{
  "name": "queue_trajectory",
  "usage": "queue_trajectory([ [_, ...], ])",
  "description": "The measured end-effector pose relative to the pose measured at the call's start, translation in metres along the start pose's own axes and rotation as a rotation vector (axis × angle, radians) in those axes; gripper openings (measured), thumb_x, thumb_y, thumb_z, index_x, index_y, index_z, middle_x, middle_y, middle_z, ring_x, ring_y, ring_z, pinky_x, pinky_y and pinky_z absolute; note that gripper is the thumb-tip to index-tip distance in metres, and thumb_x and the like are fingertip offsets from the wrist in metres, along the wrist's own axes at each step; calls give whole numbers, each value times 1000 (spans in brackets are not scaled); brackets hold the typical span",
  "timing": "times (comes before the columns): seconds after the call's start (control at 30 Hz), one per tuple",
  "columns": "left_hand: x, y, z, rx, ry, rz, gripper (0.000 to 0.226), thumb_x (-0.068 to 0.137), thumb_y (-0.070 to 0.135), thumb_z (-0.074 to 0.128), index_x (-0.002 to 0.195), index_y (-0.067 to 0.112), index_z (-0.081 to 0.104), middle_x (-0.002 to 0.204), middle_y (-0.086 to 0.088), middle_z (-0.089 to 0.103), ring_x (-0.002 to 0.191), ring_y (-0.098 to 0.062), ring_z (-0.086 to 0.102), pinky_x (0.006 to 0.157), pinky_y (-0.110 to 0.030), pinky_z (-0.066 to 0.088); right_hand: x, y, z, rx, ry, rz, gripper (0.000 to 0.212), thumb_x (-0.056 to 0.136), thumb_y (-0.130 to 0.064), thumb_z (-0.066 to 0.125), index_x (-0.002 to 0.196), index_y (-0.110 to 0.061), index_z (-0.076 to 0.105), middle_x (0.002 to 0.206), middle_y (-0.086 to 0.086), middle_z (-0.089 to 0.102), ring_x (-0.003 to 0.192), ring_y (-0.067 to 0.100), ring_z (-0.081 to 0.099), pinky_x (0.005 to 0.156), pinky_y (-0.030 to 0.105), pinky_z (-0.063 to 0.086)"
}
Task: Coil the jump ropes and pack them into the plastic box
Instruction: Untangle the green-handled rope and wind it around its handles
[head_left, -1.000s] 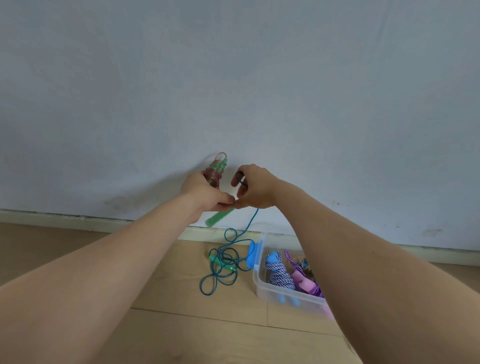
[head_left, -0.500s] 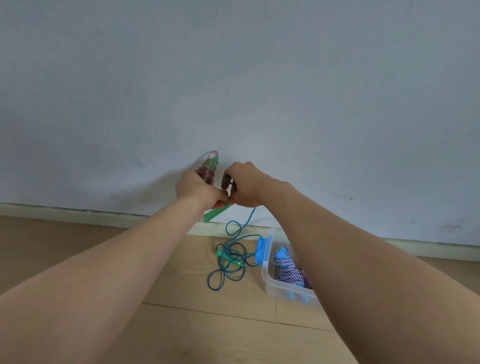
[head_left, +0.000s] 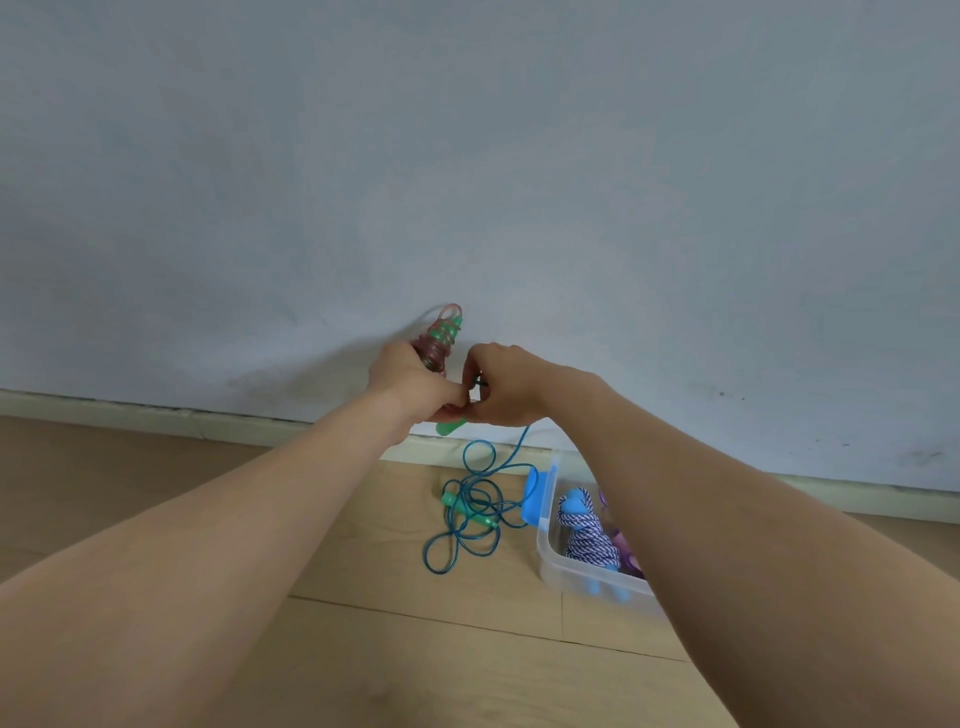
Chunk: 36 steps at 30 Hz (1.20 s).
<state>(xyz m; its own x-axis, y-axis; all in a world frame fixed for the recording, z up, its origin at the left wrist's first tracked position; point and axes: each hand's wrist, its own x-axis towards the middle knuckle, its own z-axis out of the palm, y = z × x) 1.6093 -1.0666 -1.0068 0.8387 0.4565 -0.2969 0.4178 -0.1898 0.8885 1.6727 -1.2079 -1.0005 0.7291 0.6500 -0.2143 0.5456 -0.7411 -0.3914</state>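
Green handles, wound with reddish cord, stuck up from left hand, fingers curled round them. Right hand pinched teal rope just beside left fingers; rest of rope lay tangled on floor beside plastic box.

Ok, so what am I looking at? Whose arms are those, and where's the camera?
There is one picture of this moment, taken by a camera worn on a person's head, looking forward and down. That's why two bare arms stretch away from you. There is no machine here. The left hand grips a green handle wound with reddish cord. The right hand pinches right beside it, and a teal rope hangs from there down to a loose tangle on the wooden floor. Next to the tangle stands a clear plastic box. Inside it sits a coiled blue-and-white striped rope and something purple, mostly hidden by the arm.
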Motion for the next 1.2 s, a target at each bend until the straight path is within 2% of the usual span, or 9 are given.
queue_trajectory([
  [0.07,0,0,-2,15,-1,3,45,57,-7,87,93,8,64,88,-14,69,75,-30,77,70,-47,67,-1,0,0,31,43,-21,49,83,-56,81,108,-21,58,91,-12,54,85,12,55,76,30,46],
  [0.17,4,1,-4,-23,41,-16,42,59,-6,86,92,9,64,85,-7,63,71,-26,73,70,-45,67,1,-4,-1,6,146,-93,32,84,-36,84,104,-18,67,82,-11,56,85,20,56,75,28,44],
  [0.33,6,2,-3,-13,148,-45,50,58,-1,91,98,18,68,94,-6,71,76,-26,77,64,-41,67,4,-16,-3,-191,221,-212,25,89,-22,79,113,-16,75,96,-2,63,89,19,48,87,35,51],
  [0.47,7,1,-5,-112,120,-52,51,60,-7,90,103,8,65,93,-11,69,69,-29,78,60,-36,65,7,-11,-4,-137,261,-176,17,88,-16,78,105,-15,79,76,-12,51,87,20,51,81,34,53],
  [0.57,8,-2,-5,-105,128,-19,42,64,-7,86,98,4,63,91,-14,66,71,-31,78,64,-40,66,10,-5,-3,-105,257,-86,12,89,-15,75,101,-11,78,88,0,67,91,23,61,77,34,56],
  [0.73,5,-4,-8,-171,-64,-41,49,70,-1,94,105,-1,58,84,-16,69,73,-29,76,75,-44,66,12,8,-4,-24,202,31,27,86,-26,82,106,-10,74,101,6,70,89,20,62,69,28,50],
  [0.97,4,1,-16,-180,-161,-13,49,67,-18,85,103,1,58,89,-13,54,70,-28,72,73,-40,66,2,9,-6,-16,123,59,53,65,-65,90,83,-17,76,79,-1,70,78,17,64,59,28,45],
  [1.1,6,2,-21,-28,-120,20,58,59,-18,87,110,-7,61,90,-13,55,64,-24,68,72,-45,67,0,4,-4,-119,92,48,63,74,-82,69,73,-19,68,71,-3,65,76,19,60,60,29,33],
  [1.2,8,2,-25,-19,-130,43,62,57,-19,90,110,-2,63,89,-11,53,67,-22,62,69,-43,66,-3,-4,-6,-132,68,33,66,84,-80,59,70,-16,71,65,-2,61,70,18,55,59,30,29],
])
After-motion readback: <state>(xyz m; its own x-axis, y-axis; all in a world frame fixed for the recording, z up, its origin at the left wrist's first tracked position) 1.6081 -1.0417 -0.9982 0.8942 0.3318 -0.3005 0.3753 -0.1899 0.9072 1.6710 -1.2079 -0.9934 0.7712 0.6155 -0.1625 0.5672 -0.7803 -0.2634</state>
